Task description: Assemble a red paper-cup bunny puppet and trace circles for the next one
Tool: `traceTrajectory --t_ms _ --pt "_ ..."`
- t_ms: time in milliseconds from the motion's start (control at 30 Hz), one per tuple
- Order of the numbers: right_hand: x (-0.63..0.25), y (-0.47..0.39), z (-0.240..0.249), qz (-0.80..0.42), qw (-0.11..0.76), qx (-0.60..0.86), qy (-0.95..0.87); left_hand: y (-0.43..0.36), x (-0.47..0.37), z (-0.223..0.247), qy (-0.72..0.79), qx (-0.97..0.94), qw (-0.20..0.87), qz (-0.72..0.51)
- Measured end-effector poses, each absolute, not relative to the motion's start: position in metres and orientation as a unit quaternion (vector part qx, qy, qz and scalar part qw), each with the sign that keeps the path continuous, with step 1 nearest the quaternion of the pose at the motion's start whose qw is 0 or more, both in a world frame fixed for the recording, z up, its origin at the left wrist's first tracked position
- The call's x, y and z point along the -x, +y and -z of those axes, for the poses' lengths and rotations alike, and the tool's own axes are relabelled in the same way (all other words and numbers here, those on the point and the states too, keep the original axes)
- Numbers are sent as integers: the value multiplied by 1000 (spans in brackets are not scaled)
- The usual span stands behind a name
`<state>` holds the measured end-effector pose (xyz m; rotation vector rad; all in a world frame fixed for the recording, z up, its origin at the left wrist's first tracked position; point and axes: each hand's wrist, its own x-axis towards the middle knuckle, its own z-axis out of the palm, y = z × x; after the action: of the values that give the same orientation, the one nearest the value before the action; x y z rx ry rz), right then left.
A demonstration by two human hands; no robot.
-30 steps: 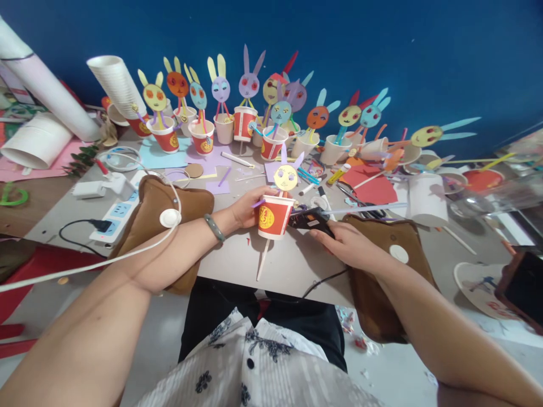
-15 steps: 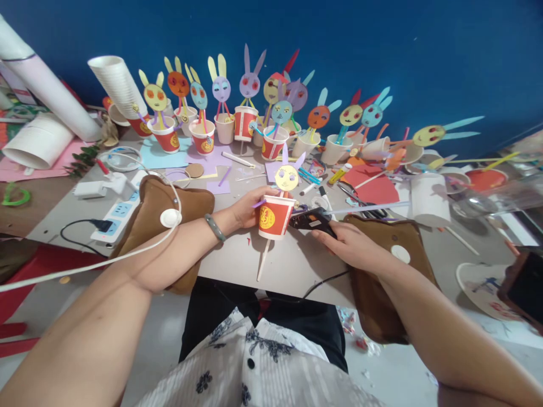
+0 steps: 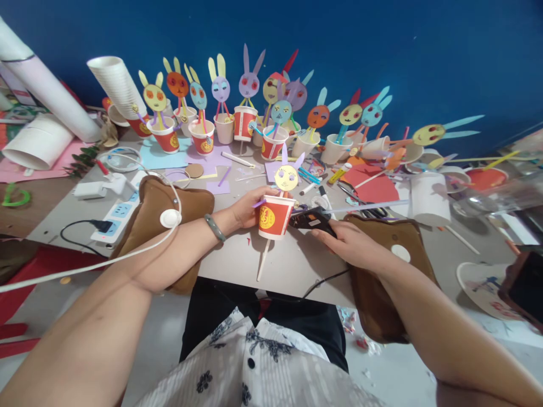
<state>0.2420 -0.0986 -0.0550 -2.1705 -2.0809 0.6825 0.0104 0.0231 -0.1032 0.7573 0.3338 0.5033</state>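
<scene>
Red and white, a paper cup [image 3: 274,219] with a yellow emblem is held upright, seen from the head camera, over the tabletop [image 3: 237,265] near the middle of its front edge. The left hand [image 3: 251,209] grasps it from the left and behind, the fingertips hidden by the cup, and a grey-green bangle [image 3: 215,228] circles that wrist. Above the rim rises a yellow rabbit face [image 3: 286,178] with purple ears; a purple strip [image 3: 259,203] juts out on the left, and a pale stick [image 3: 263,261] slants from the cup's base toward the front edge. The right hand [image 3: 352,243] has its fingers wrapped around the handle of a black glue gun [image 3: 316,219], whose front end lies right by the cup's right side; whether they touch, I cannot tell. From the gun's rear a long translucent stick [image 3: 369,207] points toward the right edge, passing near the scissors [image 3: 377,213]. Brown cushions lie under or beside both forearms, the left cushion [image 3: 193,198] next to a white power strip [image 3: 121,213], the right cushion [image 3: 382,299] overhanging the front edge. Along the back edge, before a blue wall [image 3: 360,45], stands a row of cups bearing rabbit heads, with a tilted stack of white cups [image 3: 116,87] toward the back left corner
</scene>
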Motion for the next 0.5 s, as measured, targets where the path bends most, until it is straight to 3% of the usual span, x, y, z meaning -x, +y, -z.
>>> traceTrajectory --t_ms 500 --pt "-247 -104 46 -224 47 713 -663 23 -10 102 143 -360 892 -232"
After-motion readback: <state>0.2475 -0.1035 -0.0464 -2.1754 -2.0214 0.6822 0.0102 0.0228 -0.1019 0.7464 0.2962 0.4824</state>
